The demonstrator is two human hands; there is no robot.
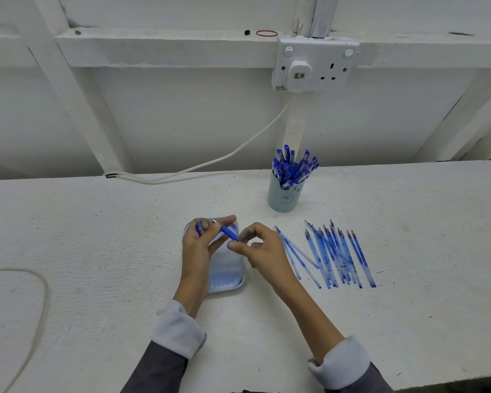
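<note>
My left hand point(203, 239) holds a blue pen point(226, 231) near its metal tip, and a blue cap or second piece is tucked in its curled fingers. My right hand point(260, 248) pinches the pen's lower end between thumb and forefinger. Both hands hover over a pale blue shallow tray point(227, 275) on the white table. To the right lie several blue ink refills point(333, 256) in a loose row, tips pointing away from me.
A light teal cup point(284, 198) full of blue pens stands behind the refills. On the wall are a double socket with a white plug point(315, 65) and its cable point(210, 163) trailing to the table's back edge. A thin cord loop point(37, 293) lies at left.
</note>
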